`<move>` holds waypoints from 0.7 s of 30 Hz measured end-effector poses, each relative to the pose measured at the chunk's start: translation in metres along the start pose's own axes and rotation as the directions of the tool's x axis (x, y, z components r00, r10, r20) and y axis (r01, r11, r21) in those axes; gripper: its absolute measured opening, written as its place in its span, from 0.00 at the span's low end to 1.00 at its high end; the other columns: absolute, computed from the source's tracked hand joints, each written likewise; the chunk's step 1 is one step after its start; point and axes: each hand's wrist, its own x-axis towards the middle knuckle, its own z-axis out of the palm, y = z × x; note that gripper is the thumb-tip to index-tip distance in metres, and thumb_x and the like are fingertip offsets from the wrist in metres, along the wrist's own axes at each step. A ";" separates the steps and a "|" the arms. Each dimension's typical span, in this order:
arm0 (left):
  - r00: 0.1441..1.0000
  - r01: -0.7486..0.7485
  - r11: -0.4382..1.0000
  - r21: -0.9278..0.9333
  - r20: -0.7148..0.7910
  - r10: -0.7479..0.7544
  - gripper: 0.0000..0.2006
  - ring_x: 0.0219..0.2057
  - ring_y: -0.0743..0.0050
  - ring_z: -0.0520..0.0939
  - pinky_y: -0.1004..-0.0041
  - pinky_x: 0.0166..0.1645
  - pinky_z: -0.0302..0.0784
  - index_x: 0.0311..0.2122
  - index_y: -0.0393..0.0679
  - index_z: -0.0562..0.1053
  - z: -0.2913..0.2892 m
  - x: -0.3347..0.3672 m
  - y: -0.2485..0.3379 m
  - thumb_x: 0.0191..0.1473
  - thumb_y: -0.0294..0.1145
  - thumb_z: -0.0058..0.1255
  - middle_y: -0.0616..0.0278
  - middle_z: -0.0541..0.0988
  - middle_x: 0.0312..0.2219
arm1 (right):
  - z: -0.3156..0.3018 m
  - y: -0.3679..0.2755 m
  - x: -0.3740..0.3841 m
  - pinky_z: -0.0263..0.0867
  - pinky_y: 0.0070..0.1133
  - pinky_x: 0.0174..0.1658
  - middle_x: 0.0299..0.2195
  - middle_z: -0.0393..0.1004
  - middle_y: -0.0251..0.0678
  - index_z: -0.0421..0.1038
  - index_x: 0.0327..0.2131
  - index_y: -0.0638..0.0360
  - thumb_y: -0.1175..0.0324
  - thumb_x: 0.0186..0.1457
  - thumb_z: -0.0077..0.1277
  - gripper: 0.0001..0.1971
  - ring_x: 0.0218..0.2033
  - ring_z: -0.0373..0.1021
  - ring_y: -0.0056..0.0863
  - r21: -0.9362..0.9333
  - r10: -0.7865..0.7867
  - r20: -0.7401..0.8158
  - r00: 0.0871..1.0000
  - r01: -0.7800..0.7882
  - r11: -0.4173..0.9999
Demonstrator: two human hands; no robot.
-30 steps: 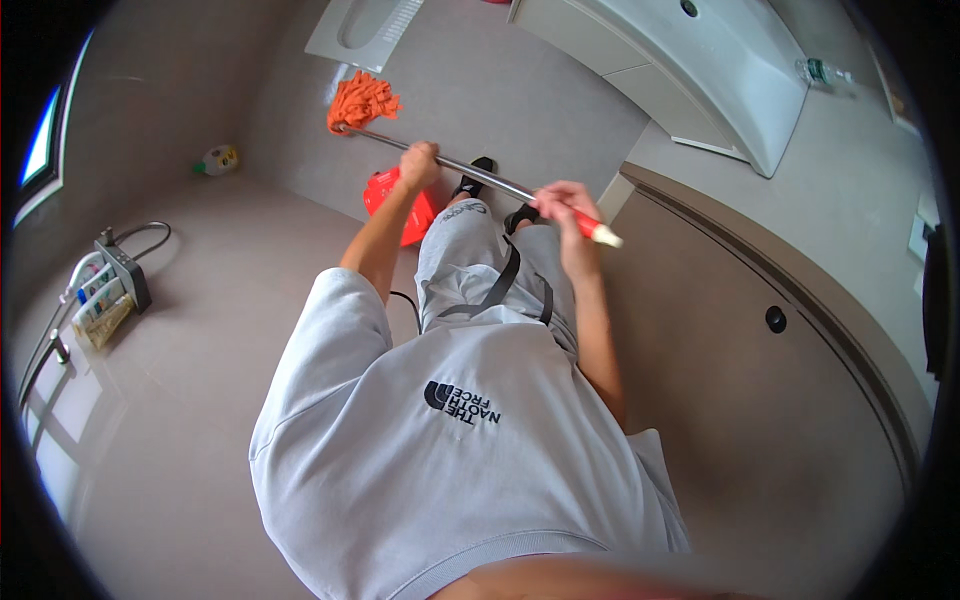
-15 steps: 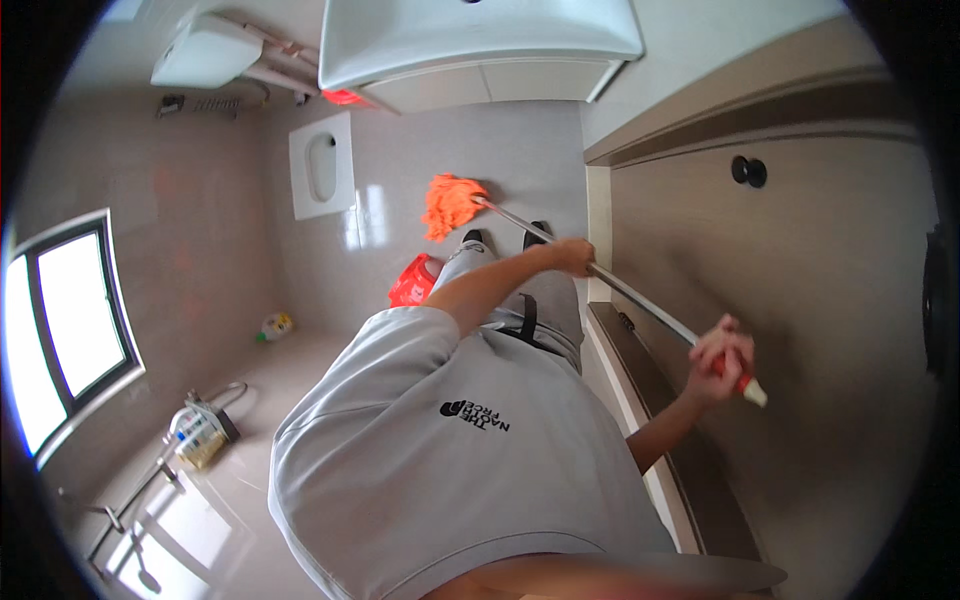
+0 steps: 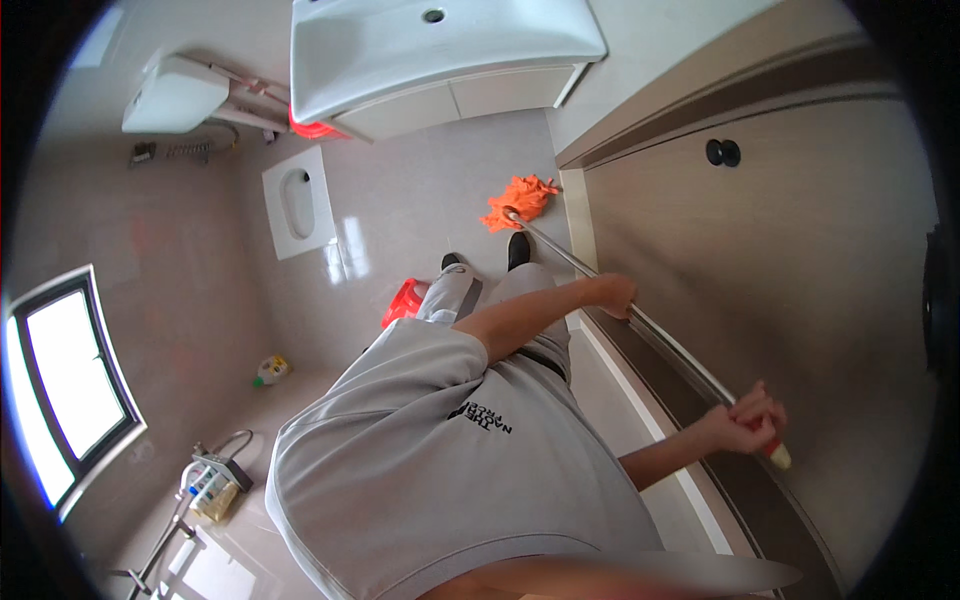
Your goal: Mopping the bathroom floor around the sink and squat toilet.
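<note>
Slanting across the right side is a mop with a silver metal handle (image 3: 690, 366) and an orange cloth head (image 3: 520, 203). The head lies on the grey floor, just beyond my right shoe (image 3: 518, 250). My left hand (image 3: 613, 295) is wrapped round the middle of the handle. Closer to its top end, by the red grip with a pale yellow tip (image 3: 781, 458), my right hand (image 3: 752, 420) closes on the handle. Both hands are closed, and part of the grip is hidden behind the right fingers.
A brown door (image 3: 760, 250) with a black knob (image 3: 722, 153) stands close on the right. Ahead is a white washbasin cabinet (image 3: 400, 118). A squat toilet (image 3: 298, 205) is set into the floor at left, and a red bucket (image 3: 402, 303) stands beside my left leg.
The mop head has slid right across the floor, toward the door frame. Both hands have shifted right and nearer with the handle, and the view has turned slightly.
</note>
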 end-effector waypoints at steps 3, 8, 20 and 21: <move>0.982 0.153 0.987 -0.047 -0.108 -0.157 0.16 0.34 0.44 0.82 0.55 0.41 0.78 0.28 0.38 0.80 -0.009 -0.060 -0.039 0.43 0.44 0.57 0.43 0.81 0.27 | 0.032 0.029 -0.039 0.60 0.24 0.36 0.08 0.46 0.25 0.61 0.25 0.56 0.68 0.51 0.36 0.05 0.09 0.40 0.17 0.015 0.067 0.181 0.981 -0.071 0.997; 0.786 0.375 0.888 -0.266 -0.417 -0.457 0.13 0.35 0.46 0.82 0.55 0.43 0.78 0.30 0.44 0.81 -0.026 -0.196 -0.094 0.43 0.42 0.55 0.48 0.82 0.29 | 0.124 0.044 -0.132 0.46 0.16 0.22 0.08 0.49 0.25 0.59 0.21 0.53 0.68 0.51 0.37 0.07 0.09 0.40 0.16 0.113 0.212 0.503 0.838 -0.307 0.945; -0.220 0.753 0.123 -0.647 -0.422 -0.879 0.11 0.43 0.53 0.81 0.57 0.47 0.78 0.36 0.46 0.79 0.086 -0.593 -0.185 0.48 0.38 0.56 0.50 0.80 0.38 | 0.185 0.100 -0.471 0.68 0.29 0.45 0.28 0.72 0.40 0.67 0.33 0.62 0.68 0.56 0.37 0.10 0.36 0.71 0.32 -0.476 0.329 0.873 -0.361 -0.477 0.739; -0.237 0.728 0.109 -0.677 -0.397 -0.887 0.13 0.45 0.54 0.80 0.57 0.47 0.78 0.39 0.46 0.78 0.094 -0.613 -0.177 0.49 0.38 0.56 0.51 0.79 0.40 | 0.181 0.098 -0.483 0.68 0.30 0.50 0.32 0.75 0.42 0.68 0.34 0.63 0.71 0.57 0.37 0.09 0.41 0.73 0.34 -0.495 0.294 0.833 -0.469 -0.395 0.774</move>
